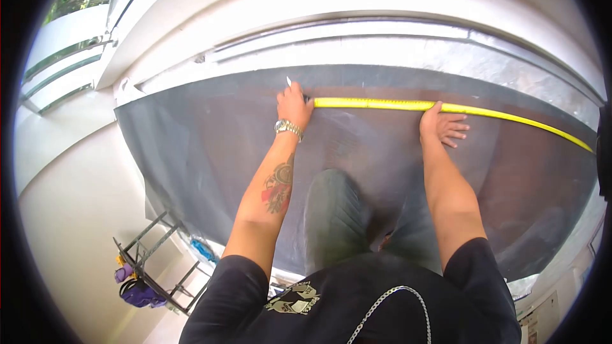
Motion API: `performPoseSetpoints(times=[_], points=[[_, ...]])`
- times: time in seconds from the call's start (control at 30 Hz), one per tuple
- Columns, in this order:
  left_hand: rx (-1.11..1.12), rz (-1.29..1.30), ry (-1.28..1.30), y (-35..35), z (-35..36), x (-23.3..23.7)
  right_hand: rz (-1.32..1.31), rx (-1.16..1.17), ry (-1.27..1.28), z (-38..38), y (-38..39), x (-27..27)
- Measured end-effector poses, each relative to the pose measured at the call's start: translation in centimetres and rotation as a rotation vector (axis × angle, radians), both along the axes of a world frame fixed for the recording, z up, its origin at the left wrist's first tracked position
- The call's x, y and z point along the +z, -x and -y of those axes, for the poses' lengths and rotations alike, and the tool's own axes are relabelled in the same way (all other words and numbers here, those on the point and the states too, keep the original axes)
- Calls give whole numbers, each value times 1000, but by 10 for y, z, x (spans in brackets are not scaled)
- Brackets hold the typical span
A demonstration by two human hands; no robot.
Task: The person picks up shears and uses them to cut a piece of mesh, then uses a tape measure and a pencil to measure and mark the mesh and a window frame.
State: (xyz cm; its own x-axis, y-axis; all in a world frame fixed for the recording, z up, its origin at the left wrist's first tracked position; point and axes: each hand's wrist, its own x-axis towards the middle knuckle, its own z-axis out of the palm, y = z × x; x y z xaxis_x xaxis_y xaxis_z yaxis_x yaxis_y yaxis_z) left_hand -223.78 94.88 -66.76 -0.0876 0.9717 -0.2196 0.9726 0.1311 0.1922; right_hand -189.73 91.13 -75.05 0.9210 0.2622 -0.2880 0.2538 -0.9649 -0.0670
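Observation:
A yellow tape measure (376, 104) runs stretched out across a large dark sheet (210, 146), curving away to the right edge of the view. My left hand (292, 107) is closed around the left end of the tape, where a small dark part shows beside the fingers. From the top of that hand pokes a thin white pointed piece (289, 81). Flat on the sheet, my right hand (442, 128) has its fingers spread, and its thumb rests at the tape's lower edge. My knees (335, 216) are on the sheet below the hands.
Beyond the sheet's far edge runs a pale ledge (395, 51) with a wall behind it. At lower left stands a metal frame (150, 248) with a purple bag (141, 294) next to it. A railing (67, 70) and greenery are at upper left.

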Motion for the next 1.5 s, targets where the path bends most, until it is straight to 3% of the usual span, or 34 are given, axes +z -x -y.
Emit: performPoseSetpoints(times=[0.03, 0.1, 0.13, 0.2, 0.3, 0.37, 0.53, 0.67, 0.87, 1.13, 1.3, 1.33, 1.37, 1.4, 1.5], points=[[28, -23, 113, -3, 12, 16, -95, -22, -7, 4, -8, 9], [9, -11, 73, -15, 33, 55, -341, -128, -114, 8, -32, 37], [-18, -14, 64, -21, 43, 72, -477, -71, -439, 28, -64, 10], [-29, -11, 46, -38, 70, 107, -863, -499, -901, 42, -102, 18], [-13, 0, 9, -56, 106, 137, -1027, -725, -1171, 60, -133, 109], [1, -6, -41, -65, 128, 153, -1054, -767, -1304, 87, -166, 121], [-10, 117, -98, -73, 174, 213, -1115, -704, -1399, 146, -201, 166], [61, 198, -148, -82, 225, 266, -1168, -660, -1460, 188, -215, 164], [48, 220, -345, -76, 310, 284, -1169, -642, -1571, 247, -224, 193], [25, 291, -389, -88, 389, 298, -1053, -386, -1652, 296, -283, 279], [43, 261, -344, -100, 429, 304, -1059, -561, -1590, 288, -346, 240], [50, 239, -338, -102, 431, 307, -1053, -567, -1639, 286, -358, 237], [35, 227, -342, -106, 424, 313, -1217, -373, -1699, 291, -364, 243], [5, 237, -334, -111, 417, 317, -1157, -254, -1677, 297, -355, 264], [-184, 261, -360, -151, 394, 350, -1165, -418, -1709, 293, -386, 283]])
